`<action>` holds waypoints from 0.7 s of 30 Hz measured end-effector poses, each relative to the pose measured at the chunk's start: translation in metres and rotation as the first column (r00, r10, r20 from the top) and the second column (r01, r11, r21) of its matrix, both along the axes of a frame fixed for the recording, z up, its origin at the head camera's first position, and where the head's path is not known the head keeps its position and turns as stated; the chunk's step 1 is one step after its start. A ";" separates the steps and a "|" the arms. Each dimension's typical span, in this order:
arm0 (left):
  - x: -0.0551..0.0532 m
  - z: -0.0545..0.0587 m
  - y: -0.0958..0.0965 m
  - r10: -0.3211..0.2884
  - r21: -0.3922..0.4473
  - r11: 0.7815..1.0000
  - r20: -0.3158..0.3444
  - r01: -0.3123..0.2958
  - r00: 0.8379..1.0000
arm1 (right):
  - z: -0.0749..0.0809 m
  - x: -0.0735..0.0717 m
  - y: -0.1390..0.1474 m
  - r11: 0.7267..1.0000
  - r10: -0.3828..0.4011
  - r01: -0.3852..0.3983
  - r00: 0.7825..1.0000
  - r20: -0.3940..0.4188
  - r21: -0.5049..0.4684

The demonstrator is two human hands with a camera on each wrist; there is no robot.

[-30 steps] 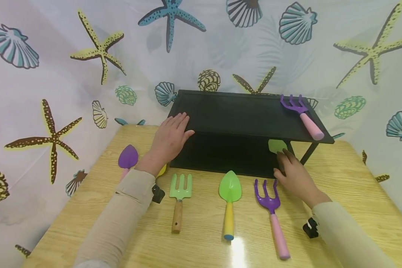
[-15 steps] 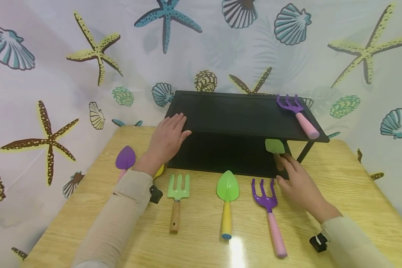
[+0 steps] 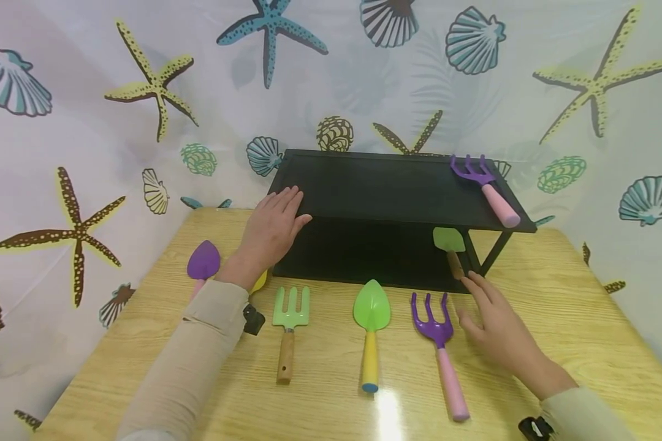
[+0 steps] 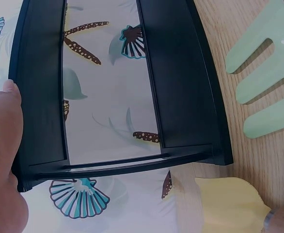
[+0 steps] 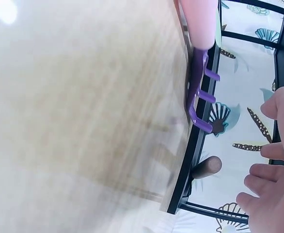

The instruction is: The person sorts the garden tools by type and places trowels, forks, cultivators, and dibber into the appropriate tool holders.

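Note:
My left hand (image 3: pixel 271 229) rests on the left end of the black two-level shelf (image 3: pixel 375 184), fingers straight across its top. On the lower level, at the right end, lies a small green trowel (image 3: pixel 448 239) with a wooden handle, which pokes out at the front in the right wrist view. Just off that handle's end is my right hand (image 3: pixel 499 331), its fingers loosely extended and holding nothing. A purple hand fork (image 3: pixel 498 202) with a pink handle lies on the top level at the right.
Along the table's front lie a green hand fork (image 3: pixel 290 315), a green trowel (image 3: pixel 372 306) with a yellow handle and another purple hand fork (image 3: pixel 436 329). Left of them is a purple trowel (image 3: pixel 203 260). A yellow-bladed tool (image 4: pixel 229 204) is partly hidden by my left wrist.
My right hand has let go of the wooden-handled green trowel and drawn back toward the front right. The left hand stays on the shelf.

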State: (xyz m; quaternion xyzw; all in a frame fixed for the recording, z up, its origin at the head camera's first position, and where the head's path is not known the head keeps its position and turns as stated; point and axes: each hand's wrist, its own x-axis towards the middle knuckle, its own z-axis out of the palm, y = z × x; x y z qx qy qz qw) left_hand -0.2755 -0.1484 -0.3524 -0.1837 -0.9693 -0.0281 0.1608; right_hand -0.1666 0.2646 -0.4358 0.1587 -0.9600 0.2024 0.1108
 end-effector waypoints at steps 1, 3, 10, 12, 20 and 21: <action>0.000 0.000 0.000 -0.002 0.002 1.000 -0.003 0.002 1.000 | 0.000 0.003 0.000 1.000 0.004 -0.004 1.000 -0.001 -0.006; 0.000 0.000 0.000 -0.004 0.006 1.000 -0.006 0.005 1.000 | -0.001 0.008 -0.001 1.000 0.012 -0.013 1.000 -0.016 -0.011; 0.001 0.001 0.001 0.000 0.011 1.000 0.001 0.000 1.000 | -0.005 0.025 -0.002 0.999 0.030 -0.032 0.998 -0.053 -0.035; 0.001 0.001 0.001 0.001 0.008 1.000 0.004 -0.001 1.000 | -0.006 0.030 -0.001 0.998 0.031 -0.033 0.998 -0.059 -0.044; 0.000 0.000 0.001 0.006 0.003 1.000 0.003 -0.006 1.000 | -0.012 0.051 -0.004 0.998 0.032 -0.036 0.998 -0.057 -0.059; 0.000 0.000 0.001 0.006 0.003 1.000 0.004 -0.006 1.000 | -0.013 0.053 -0.005 0.998 0.033 -0.036 0.998 -0.058 -0.055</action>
